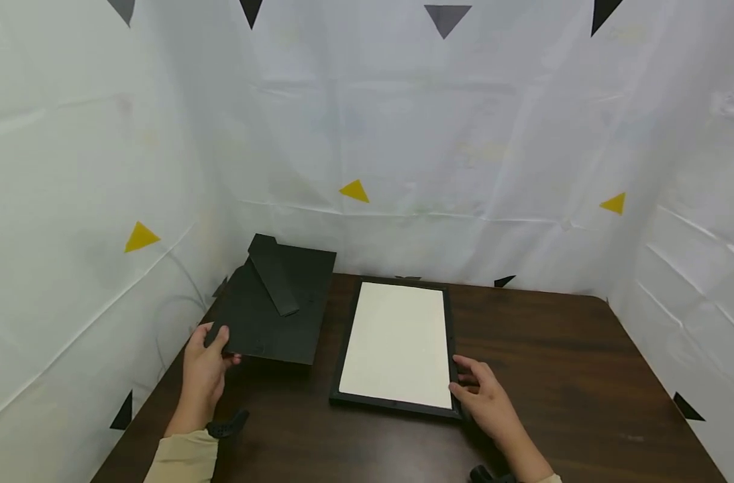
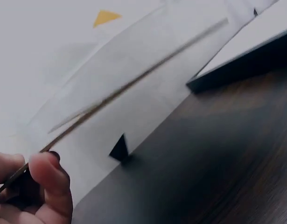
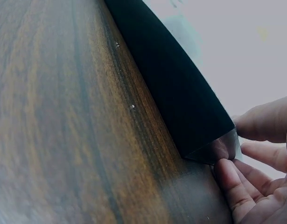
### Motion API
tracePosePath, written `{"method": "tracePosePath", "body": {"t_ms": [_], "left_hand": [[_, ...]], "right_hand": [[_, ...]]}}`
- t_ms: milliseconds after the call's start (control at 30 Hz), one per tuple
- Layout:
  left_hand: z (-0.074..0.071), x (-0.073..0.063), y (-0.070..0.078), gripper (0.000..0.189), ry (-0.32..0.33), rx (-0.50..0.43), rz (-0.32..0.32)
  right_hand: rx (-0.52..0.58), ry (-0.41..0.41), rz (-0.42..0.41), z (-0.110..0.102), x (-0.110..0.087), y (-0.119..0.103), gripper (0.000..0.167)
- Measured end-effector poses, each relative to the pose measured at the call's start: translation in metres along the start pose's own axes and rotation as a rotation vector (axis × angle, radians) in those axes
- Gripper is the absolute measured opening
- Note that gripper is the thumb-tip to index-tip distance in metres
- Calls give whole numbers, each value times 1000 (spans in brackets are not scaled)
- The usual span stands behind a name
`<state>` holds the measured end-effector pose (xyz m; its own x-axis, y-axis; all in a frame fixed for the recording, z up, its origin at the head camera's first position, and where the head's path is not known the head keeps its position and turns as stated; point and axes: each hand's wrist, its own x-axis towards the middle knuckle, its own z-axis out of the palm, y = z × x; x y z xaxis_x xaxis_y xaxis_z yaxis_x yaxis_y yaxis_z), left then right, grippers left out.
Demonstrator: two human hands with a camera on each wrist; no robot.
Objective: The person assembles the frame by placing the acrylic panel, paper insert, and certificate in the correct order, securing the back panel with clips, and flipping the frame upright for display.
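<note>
My left hand (image 1: pixel 205 369) pinches the near left corner of a black frame backing board (image 1: pixel 309 295), thumb on top and fingers beneath. The board is tilted and raised off the table, its easel leg (image 1: pixel 274 278) lying across the upper face. In the left wrist view the board (image 2: pixel 129 85) appears edge-on as a thin brown line. To its right a black picture frame (image 1: pixel 397 405) lies flat, with a plain white sheet (image 1: pixel 397 342) inside its border. My right hand (image 1: pixel 484 399) holds the frame's right edge near the close corner, fingertips (image 3: pixel 226 173) against its side.
Beneath everything is a dark brown wooden table (image 1: pixel 542 362). White sheeting (image 1: pixel 403 134) with black, grey and yellow triangles encloses its back and sides. The raised board's far end comes close to the sheeting at the back left.
</note>
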<state>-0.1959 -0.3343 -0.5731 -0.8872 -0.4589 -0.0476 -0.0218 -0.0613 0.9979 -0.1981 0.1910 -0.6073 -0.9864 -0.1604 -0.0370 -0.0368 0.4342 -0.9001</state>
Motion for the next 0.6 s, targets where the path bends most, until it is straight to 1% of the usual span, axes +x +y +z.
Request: {"method": "tracePosePath", "body": {"t_ms": [133, 233, 300, 467, 600], "left_hand": [[17, -8, -4, 31, -100, -46, -27], [32, -17, -9, 33, -174, -53, -40], [40, -22, -11, 34, -204, -47, -45], [56, -31, -17, 36, -241, -8, -59], [64, -39, -20, 36, -252, 13, -71]], "right_hand": [[-35, 8, -21, -1, 1, -3, 57], [-39, 13, -24, 0, 4, -5, 57], [-33, 8, -22, 1, 6, -5, 57], [-22, 1, -16, 5, 6, -4, 58], [-24, 7, -17, 7, 4, -6, 57]]}}
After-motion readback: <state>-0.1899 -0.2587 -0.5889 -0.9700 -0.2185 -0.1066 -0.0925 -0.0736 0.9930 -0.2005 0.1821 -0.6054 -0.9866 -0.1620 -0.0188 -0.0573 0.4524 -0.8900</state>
